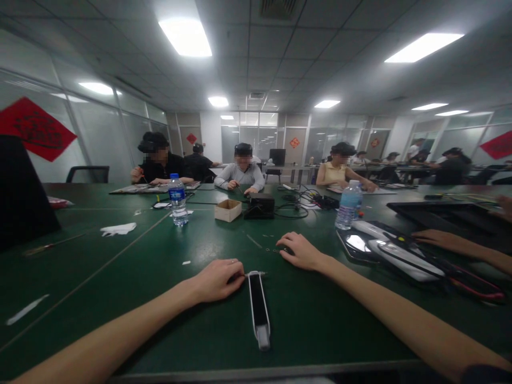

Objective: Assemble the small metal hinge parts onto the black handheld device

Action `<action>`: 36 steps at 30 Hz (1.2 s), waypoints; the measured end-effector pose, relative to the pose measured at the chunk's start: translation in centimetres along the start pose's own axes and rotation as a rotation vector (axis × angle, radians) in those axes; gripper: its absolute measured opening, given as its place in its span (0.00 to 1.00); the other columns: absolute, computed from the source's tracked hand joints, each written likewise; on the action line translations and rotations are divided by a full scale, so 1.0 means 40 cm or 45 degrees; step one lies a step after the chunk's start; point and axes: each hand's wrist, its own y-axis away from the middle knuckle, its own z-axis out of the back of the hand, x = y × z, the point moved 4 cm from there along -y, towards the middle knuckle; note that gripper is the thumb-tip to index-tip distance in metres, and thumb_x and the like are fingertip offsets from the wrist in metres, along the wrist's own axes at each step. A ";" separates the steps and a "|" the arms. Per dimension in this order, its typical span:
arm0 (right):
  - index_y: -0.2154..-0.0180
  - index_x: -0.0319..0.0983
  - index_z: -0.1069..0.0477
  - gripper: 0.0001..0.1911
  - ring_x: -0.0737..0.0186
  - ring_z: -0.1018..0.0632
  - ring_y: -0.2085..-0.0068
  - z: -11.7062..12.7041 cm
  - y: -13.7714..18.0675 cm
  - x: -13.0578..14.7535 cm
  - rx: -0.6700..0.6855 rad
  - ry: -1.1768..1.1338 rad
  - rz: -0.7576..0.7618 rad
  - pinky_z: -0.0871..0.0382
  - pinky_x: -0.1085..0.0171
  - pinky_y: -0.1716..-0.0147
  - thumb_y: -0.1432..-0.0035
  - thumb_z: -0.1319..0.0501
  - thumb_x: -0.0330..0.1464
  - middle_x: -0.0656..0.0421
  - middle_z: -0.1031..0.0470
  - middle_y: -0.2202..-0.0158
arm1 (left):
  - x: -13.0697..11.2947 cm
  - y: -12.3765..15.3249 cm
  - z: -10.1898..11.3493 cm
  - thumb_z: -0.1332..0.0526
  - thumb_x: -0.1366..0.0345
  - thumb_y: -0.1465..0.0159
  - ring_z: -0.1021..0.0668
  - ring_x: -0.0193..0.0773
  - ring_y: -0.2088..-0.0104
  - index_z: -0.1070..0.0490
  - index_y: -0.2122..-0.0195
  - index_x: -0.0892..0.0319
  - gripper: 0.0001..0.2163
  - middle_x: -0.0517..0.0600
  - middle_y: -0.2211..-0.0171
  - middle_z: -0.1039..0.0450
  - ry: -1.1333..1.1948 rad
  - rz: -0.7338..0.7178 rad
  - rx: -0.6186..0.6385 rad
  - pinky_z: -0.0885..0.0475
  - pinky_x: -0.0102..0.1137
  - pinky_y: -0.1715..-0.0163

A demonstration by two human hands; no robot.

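My left hand (218,279) rests on the green table (160,298), its fingers curled and pinched on a thin tool whose tip meets the top end of a long narrow black device (258,306) lying lengthwise in front of me. My right hand (300,249) lies further out and to the right, fingers bent down over a small dark object on the table; what it covers is hidden. A few tiny parts (272,249) lie just left of that hand.
Two water bottles (177,200) (349,205), a small cardboard box (228,209) and a black unit with cables (260,206) stand mid-table. Dismantled devices (400,250) lie at right beside another person's arm (460,245). Several people sit at the far side.
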 end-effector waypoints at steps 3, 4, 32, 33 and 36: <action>0.53 0.40 0.24 0.13 0.53 0.28 0.53 -0.005 -0.005 0.025 0.074 0.047 0.044 0.35 0.54 0.54 0.36 0.43 0.35 0.50 0.26 0.54 | -0.002 0.000 0.001 0.46 0.68 0.33 0.25 0.37 0.68 0.32 0.64 0.58 0.04 0.49 0.67 0.28 0.008 -0.002 -0.003 0.33 0.28 0.68; 0.54 0.40 0.24 0.13 0.53 0.28 0.53 -0.004 -0.008 0.032 0.088 0.072 0.060 0.36 0.54 0.54 0.36 0.43 0.34 0.51 0.26 0.55 | -0.002 0.000 0.001 0.46 0.68 0.33 0.25 0.37 0.68 0.32 0.64 0.58 0.04 0.49 0.67 0.28 0.008 -0.008 -0.007 0.33 0.28 0.68; 0.68 0.36 0.28 0.03 0.63 0.26 0.65 0.016 -0.005 0.168 -0.002 -0.461 0.052 0.32 0.64 0.62 0.42 0.40 0.27 0.56 0.24 0.67 | -0.004 0.002 0.003 0.46 0.67 0.34 0.25 0.37 0.69 0.32 0.64 0.58 0.04 0.49 0.68 0.28 0.024 -0.019 -0.019 0.34 0.28 0.69; 0.68 0.36 0.28 0.03 0.63 0.26 0.65 0.017 -0.004 0.176 0.007 -0.466 0.061 0.32 0.63 0.62 0.42 0.40 0.28 0.57 0.24 0.67 | -0.004 0.002 0.003 0.46 0.67 0.34 0.25 0.37 0.69 0.32 0.64 0.58 0.04 0.49 0.67 0.28 0.024 -0.016 -0.017 0.34 0.28 0.69; 0.69 0.36 0.28 0.04 0.63 0.26 0.65 0.021 -0.001 0.188 0.018 -0.467 0.075 0.33 0.63 0.62 0.42 0.39 0.28 0.57 0.25 0.68 | -0.004 0.002 0.003 0.46 0.67 0.34 0.25 0.37 0.69 0.32 0.63 0.58 0.04 0.49 0.67 0.28 0.028 -0.007 -0.001 0.34 0.28 0.69</action>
